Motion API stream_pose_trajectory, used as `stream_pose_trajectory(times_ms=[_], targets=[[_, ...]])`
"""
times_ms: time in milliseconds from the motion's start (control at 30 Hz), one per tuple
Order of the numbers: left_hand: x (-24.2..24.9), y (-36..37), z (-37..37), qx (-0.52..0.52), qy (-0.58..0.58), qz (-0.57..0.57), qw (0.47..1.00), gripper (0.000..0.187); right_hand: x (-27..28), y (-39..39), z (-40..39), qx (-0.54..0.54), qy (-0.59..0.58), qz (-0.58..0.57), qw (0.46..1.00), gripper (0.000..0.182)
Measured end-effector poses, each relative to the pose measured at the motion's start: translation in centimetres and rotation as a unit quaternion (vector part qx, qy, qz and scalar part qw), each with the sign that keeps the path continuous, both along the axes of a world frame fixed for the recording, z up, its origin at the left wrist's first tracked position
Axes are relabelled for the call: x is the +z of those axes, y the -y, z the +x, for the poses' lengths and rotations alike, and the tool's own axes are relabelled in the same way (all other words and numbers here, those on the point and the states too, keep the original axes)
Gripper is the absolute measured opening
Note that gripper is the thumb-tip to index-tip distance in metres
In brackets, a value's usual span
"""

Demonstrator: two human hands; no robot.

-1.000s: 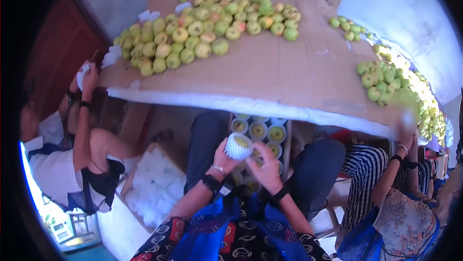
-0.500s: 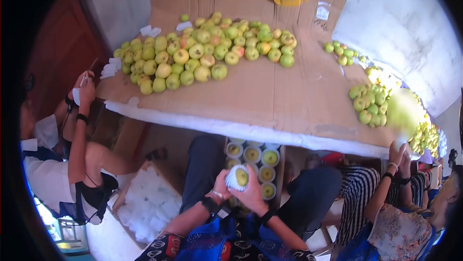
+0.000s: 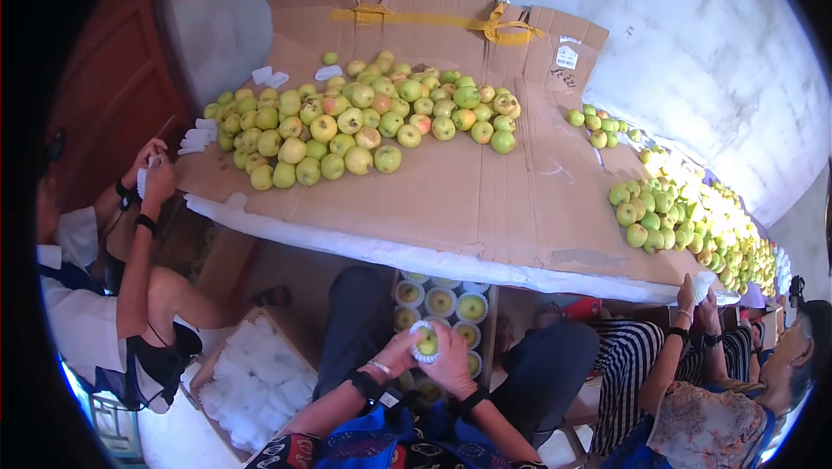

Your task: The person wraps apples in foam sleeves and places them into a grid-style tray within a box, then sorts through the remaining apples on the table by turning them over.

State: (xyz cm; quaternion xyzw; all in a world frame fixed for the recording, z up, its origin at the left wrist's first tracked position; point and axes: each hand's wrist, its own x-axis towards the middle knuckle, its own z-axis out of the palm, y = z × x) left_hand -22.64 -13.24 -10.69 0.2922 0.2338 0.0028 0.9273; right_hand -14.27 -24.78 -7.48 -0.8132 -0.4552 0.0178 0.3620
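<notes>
Between my left hand (image 3: 397, 355) and my right hand (image 3: 451, 358) is a green apple (image 3: 427, 344) in a white foam net, its bare top facing up. Fingers of both hands close round its sides. Just below and behind it stands a box (image 3: 490, 322) of net-wrapped apples (image 3: 440, 301), set in rows between my knees. My hands and forearms cover part of the box. Left of my leg, a carton (image 3: 290, 336) holds a heap of white foam nets (image 3: 251, 387).
A cardboard-covered table (image 3: 485, 200) carries a large apple pile (image 3: 338, 122) and another pile (image 3: 659, 218) at right. Small stacks of foam nets (image 3: 199, 135) lie at its left end. Co-workers sit on both sides, each with hands at white foam (image 3: 702, 285).
The view has tilted up slightly. My hands, still round the wrapped apple, are a little lower in view. The right co-worker's blurred, raised foam is now lower, at their hands.
</notes>
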Motion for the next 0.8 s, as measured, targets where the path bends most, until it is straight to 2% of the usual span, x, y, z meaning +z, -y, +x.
stream_pose_trajectory(times_ms=[67,133,167,267,300,333,400,433,467,533,667,733,800], targets=[[-1.2,0.5,-0.1,0.013,-0.036,0.048,0.998,0.041,-0.2,0.2,-0.6,0.025,-0.003,-0.024,0.999,0.068],[-1.6,0.6,0.1,0.041,-0.022,0.055,0.997,0.041,-0.4,-0.1,-0.8,0.042,-0.114,-0.022,0.992,0.072],[-1.5,0.4,0.2,0.043,-0.017,0.039,0.998,0.043,-0.5,-0.2,-0.8,0.055,-0.116,-0.021,0.991,0.072],[0.2,0.5,0.4,0.062,-0.014,0.023,0.998,0.048,-0.3,0.4,0.0,-0.022,-0.334,0.166,0.928,0.076],[-0.5,0.6,0.6,0.046,-0.018,0.083,0.995,0.053,-0.2,0.5,0.3,-0.029,-0.390,0.227,0.892,0.057],[-1.5,0.7,0.6,0.045,-0.019,0.082,0.995,0.053,-1.0,0.6,0.4,-0.031,-0.390,0.226,0.892,0.057],[-3.5,1.2,0.4,0.016,-0.007,0.197,0.980,0.056,-3.4,0.6,0.8,0.015,-0.426,0.130,0.895,0.038],[-3.0,1.3,0.3,0.007,0.010,0.210,0.978,0.055,-3.2,0.0,0.4,-0.022,-0.387,0.147,0.910,0.027],[-1.9,1.4,0.2,0.008,0.009,0.208,0.978,0.055,-3.4,0.1,0.4,-0.021,-0.387,0.145,0.910,0.027],[-0.1,1.2,0.1,-0.013,-0.035,0.084,0.996,0.051,-3.8,-0.1,0.2,-0.068,-0.547,0.210,0.807,0.029],[-0.9,1.1,0.2,0.011,-0.018,0.095,0.995,0.045,-3.7,-0.6,0.0,-0.058,-0.523,0.227,0.820,0.030],[-0.9,1.3,0.3,0.018,0.000,0.120,0.993,0.041,-3.6,-0.2,0.0,-0.065,-0.562,0.235,0.791,0.033],[-0.6,1.1,0.3,0.020,-0.003,0.105,0.994,0.040,-1.9,-0.3,0.0,-0.054,-0.568,0.216,0.792,0.037]])
